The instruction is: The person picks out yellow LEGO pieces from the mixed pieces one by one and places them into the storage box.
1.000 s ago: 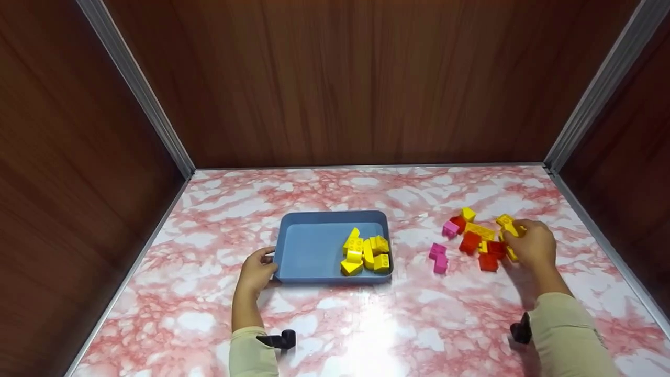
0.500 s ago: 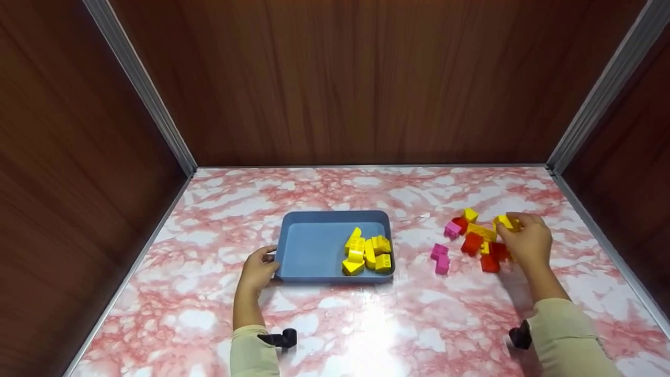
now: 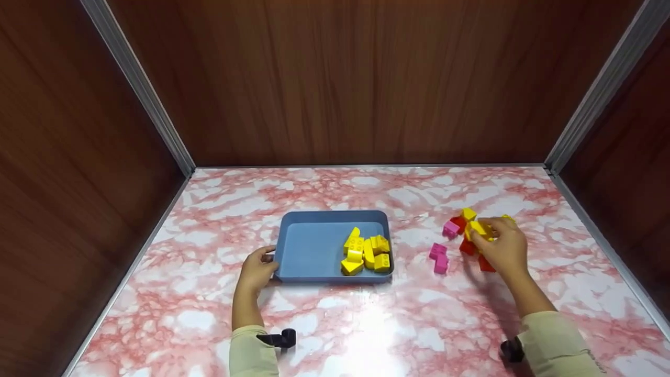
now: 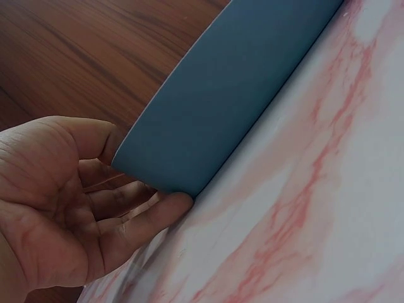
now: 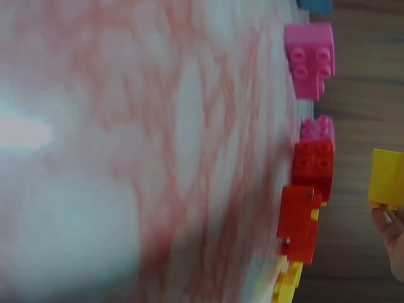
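A blue tray [image 3: 309, 251] with several yellow bricks [image 3: 355, 251] at its right end stands on the table. At its left side the left hand [image 3: 257, 269] touches the wall; the left wrist view shows that hand's [image 4: 82, 202] fingers at the tray's [image 4: 202, 107] corner, relaxed, with fingertips against it. Above the loose pile, the right hand [image 3: 505, 246] pinches a yellow brick [image 3: 477, 231]. In the right wrist view, this yellow brick [image 5: 387, 179] is raised in the fingertips of the right hand [image 5: 392, 237], which is mostly out of frame.
Red bricks [image 3: 487, 263], a yellow brick [image 3: 468, 214] and pink bricks [image 3: 440, 263] lie right of the tray. Another yellow brick [image 3: 507, 218] shows behind the right hand. Wooden walls [image 3: 366, 84] enclose the marbled table [image 3: 209, 314] at the back and sides.
The right hand has lifted a yellow brick from the right of the pile and moved left with it, over the other bricks. The left hand and tray have stayed in place.
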`<state>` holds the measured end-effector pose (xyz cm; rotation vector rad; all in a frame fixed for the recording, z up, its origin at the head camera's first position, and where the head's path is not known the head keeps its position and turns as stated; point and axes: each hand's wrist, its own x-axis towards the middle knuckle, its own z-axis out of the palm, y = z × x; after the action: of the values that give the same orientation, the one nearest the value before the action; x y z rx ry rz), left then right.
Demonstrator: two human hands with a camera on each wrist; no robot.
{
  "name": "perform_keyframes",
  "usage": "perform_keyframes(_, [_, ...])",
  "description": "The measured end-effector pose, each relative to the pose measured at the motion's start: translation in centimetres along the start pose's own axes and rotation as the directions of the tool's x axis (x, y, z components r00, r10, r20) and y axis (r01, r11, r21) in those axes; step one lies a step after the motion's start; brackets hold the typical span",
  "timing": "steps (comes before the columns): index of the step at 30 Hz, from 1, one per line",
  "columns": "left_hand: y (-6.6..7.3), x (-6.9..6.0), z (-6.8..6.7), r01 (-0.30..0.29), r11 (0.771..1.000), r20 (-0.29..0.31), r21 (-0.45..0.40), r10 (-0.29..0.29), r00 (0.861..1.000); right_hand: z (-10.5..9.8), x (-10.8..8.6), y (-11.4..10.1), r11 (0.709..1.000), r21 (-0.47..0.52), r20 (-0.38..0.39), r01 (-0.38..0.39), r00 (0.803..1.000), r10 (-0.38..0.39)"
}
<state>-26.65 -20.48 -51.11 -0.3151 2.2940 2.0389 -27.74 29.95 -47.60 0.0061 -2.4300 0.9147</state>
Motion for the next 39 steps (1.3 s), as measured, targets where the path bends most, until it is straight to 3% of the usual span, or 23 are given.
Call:
perform_keyframes(9, [0.0, 0.0, 0.0, -0.007, 1.000, 0.000, 0.000, 0.007, 1.000, 1.3, -0.7, -1.2, 0.995, 0.052, -0.011, 0.081, 0.997, -0.081])
perform_keyframes(21, [0.2, -0.2, 0.0, 0.009, 1.000, 0.006, -0.004, -0.009, 1.000, 2.6, -0.7, -3.2, 0.987, 0.104, -0.003, 0.124, 0.992, -0.125])
perform_keyframes(30, [0.2, -0.3, -0.1, 0.001, 1.000, 0.002, 0.017, -0.001, 1.000, 4.2, -1.3, -5.4, 0.982, 0.153, 0.066, 0.113, 0.990, -0.124])
perform_keyframes(35, [0.1, 0.1, 0.1, -0.005, 1.000, -0.009, 0.013, 0.005, 1.000, 5.4, -1.8, -6.9, 0.966, 0.201, 0.127, 0.163, 0.973, -0.191])
perform_keyframes(39, [0.0, 0.2, 0.1, -0.004, 1.000, -0.013, 0.012, 0.004, 1.000, 6.3, -2.3, -8.1, 0.939, 0.272, 0.195, 0.210, 0.944, -0.267])
